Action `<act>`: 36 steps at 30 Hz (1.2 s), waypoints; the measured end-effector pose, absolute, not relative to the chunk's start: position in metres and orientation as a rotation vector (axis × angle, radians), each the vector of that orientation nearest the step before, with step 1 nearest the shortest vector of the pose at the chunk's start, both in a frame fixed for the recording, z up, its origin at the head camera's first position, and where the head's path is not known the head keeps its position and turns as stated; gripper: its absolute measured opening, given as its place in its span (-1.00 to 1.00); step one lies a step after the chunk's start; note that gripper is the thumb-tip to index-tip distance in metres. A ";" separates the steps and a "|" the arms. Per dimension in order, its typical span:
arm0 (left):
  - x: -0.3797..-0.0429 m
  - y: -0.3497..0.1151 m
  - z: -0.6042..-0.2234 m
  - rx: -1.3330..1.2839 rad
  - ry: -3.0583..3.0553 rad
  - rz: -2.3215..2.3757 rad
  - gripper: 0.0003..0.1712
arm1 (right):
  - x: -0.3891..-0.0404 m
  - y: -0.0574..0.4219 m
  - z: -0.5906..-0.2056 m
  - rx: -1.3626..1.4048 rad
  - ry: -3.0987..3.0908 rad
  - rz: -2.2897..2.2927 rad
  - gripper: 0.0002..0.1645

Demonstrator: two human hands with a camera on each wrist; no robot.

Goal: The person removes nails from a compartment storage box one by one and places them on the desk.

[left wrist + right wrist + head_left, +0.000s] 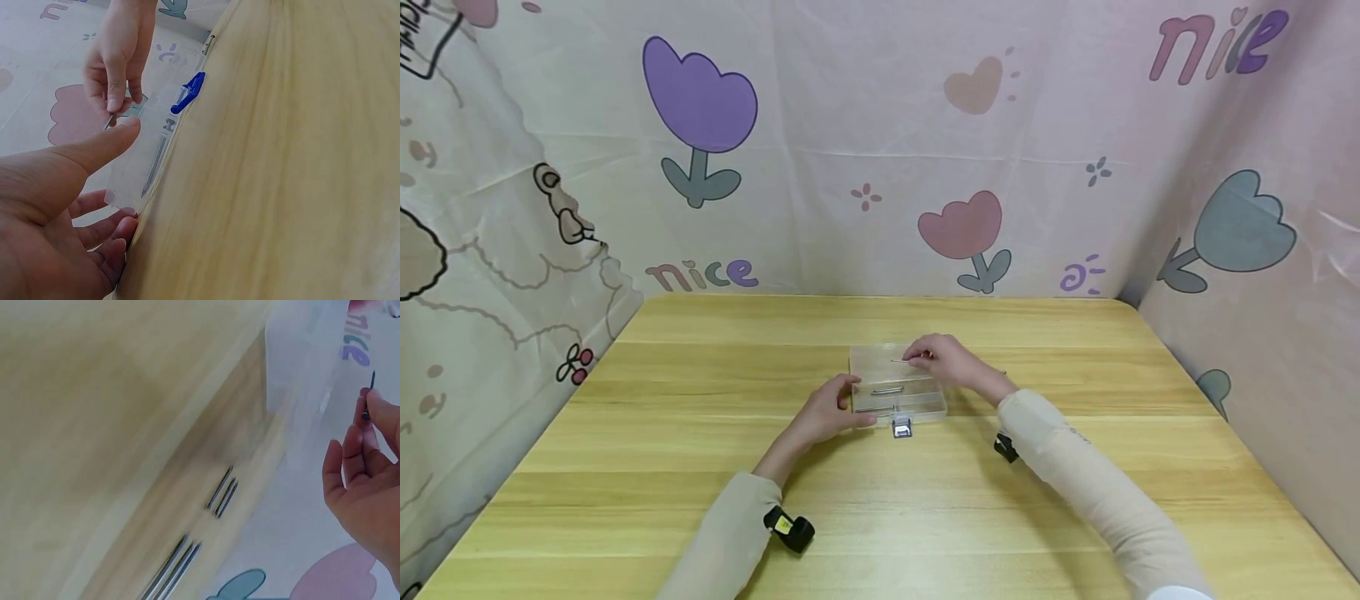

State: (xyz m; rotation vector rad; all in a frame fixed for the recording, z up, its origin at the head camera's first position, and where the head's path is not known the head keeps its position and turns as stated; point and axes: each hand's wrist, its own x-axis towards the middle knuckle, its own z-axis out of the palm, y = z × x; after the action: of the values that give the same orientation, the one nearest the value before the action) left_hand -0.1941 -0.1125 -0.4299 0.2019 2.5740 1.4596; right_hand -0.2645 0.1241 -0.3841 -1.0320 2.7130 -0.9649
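Note:
A clear plastic compartment box (931, 408) lies with its lid (869, 358) swung back on the wooden table. My left hand (822, 411) holds the box's left end, thumb at the front corner and fingers along the side. Over the lid and rear compartment, my right hand (947, 361) pinches a thin metal nail (373, 381) between thumb and fingertips. A short nail (887, 391) lies in a middle compartment, and longer nails (876, 409) lie in the front one. The blue latch (190, 94) hangs at the box's front.
On the table to the right of the box, short nails (222, 491) lie in a small group beside a group of longer nails (172, 572); my right arm largely hides them in the head view. A printed cloth (835, 100) hangs behind the table.

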 end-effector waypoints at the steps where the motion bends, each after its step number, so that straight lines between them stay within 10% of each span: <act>1: -0.194 -0.113 -0.430 0.203 2.575 1.460 -0.16 | -0.266 0.127 -0.384 -1.039 2.723 -0.952 -0.83; 36: -0.192 -0.113 -0.428 0.208 2.558 1.475 -0.17 | -0.273 0.263 -0.397 -0.612 2.922 -0.806 -0.91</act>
State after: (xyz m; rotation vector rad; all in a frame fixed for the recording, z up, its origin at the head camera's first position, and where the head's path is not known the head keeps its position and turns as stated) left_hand -0.1922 -0.1135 -0.4281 0.2076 2.5582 1.4750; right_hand -0.2726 0.2627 -0.3973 -0.6123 2.9221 -0.8057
